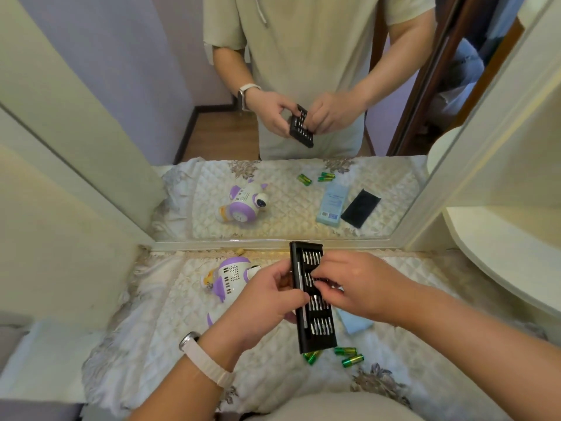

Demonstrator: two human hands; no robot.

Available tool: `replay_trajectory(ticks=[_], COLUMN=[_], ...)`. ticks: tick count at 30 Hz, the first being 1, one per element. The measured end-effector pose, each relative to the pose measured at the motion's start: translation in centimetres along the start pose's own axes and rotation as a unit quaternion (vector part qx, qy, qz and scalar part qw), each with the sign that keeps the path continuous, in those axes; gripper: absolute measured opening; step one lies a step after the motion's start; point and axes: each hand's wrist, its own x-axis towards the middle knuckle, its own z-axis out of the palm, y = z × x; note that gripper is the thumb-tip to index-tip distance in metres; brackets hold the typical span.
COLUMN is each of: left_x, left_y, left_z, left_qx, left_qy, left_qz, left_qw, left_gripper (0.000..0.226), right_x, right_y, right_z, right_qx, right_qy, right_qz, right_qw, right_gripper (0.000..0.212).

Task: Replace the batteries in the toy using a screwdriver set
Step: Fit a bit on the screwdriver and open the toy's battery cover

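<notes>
1. Spillage is the chief risk. The bit tray (315,329) is held tilted in the air above the quilted cloth (170,344), and the other bits could be shaken out into the folds by a tug on one tight bit.
2. The tray's left edge is gripped by the left hand (267,302), fingers curled round it. If that hold were slackened, the tray would drop onto the batteries (349,355) lying just below its near end.
3. A bit (310,279) in the second row from the far end is pinched by the right hand (361,287). Whether it is free of its slot cannot be told.
4. A wrong tip could be chosen, and a screw head chewed by it.
5. The toy (230,278) is seen on the cloth, far-left of the gripped tray, touched by neither hand.
</notes>
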Motion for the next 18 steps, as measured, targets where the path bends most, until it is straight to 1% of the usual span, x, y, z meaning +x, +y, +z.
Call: replay_trajectory(ticks=[7, 10, 13, 15, 18], left_x=[-0.9, -0.8, -0.6, -0.4, -0.2], left_y=[-0.4, -0.3, 0.0, 0.2, 0.1], left_z=[1.8, 2.6, 3.1, 3.4, 3.8], left_qx=[0.016, 0.015, 0.015, 0.013, 0.014], left_qy=[0.050, 0.058, 0.062, 0.063, 0.068], left_qz=[-0.008, -0.006, 0.001, -0.001, -0.008], left_qw=[0.999, 0.998, 0.998, 0.998, 0.998], left_gripper=[0.043, 0.042, 0.043, 0.045, 0.046], right_x=[-1.2, -2.0, -2.5, -2.6, -2.6], right_y=[0.9, 1.2, 1.6, 2.0, 2.6], right_z=[0.7, 0.7, 0.6, 0.4, -0.2], right_qx=[0.010, 0.009, 0.018, 0.028, 0.033], right_qy=[0.047, 0.077, 0.105, 0.103, 0.064], right_qz=[-0.040, -0.048, -0.052, -0.049, -0.050], right_qw=[0.998, 0.996, 0.993, 0.993, 0.996], right_gripper=[0.020, 0.016, 0.017, 0.017, 0.019])
